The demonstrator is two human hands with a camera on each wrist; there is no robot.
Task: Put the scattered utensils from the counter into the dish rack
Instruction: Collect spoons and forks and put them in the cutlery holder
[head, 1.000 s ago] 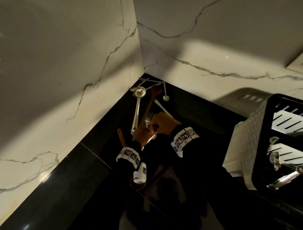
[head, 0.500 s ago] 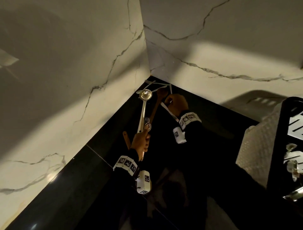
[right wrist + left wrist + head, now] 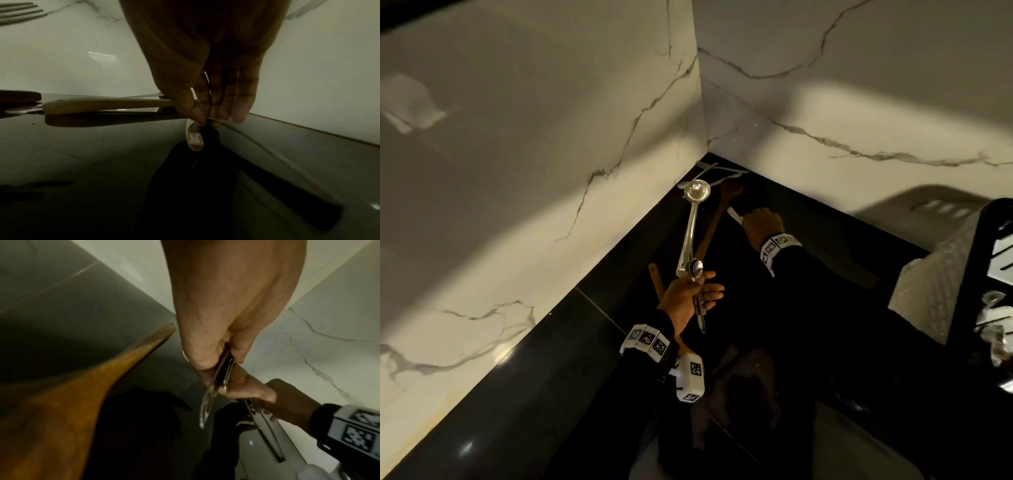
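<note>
At the bench (image 3: 808,219) corner, the left hand (image 3: 685,298) is gripping gathered cutlery (image 3: 697,274) while the right hand (image 3: 760,222) is pinching a spoon (image 3: 194,138); ladle (image 3: 693,222), wooden spoon (image 3: 717,219) and fork (image 3: 20,11) are awaiting the dish rack (image 3: 969,274).

A glossy black stone counter (image 3: 592,342) is mirroring the light, and smooth white marble walls (image 3: 534,171) with grey veins are rising behind it. A polished metal ladle (image 3: 693,219) is gleaming beside a matt brown wooden spoon (image 3: 717,219) and a wooden spatula (image 3: 61,402). A pale plastic dish rack (image 3: 941,274) with a textured side is sitting at the right.
</note>
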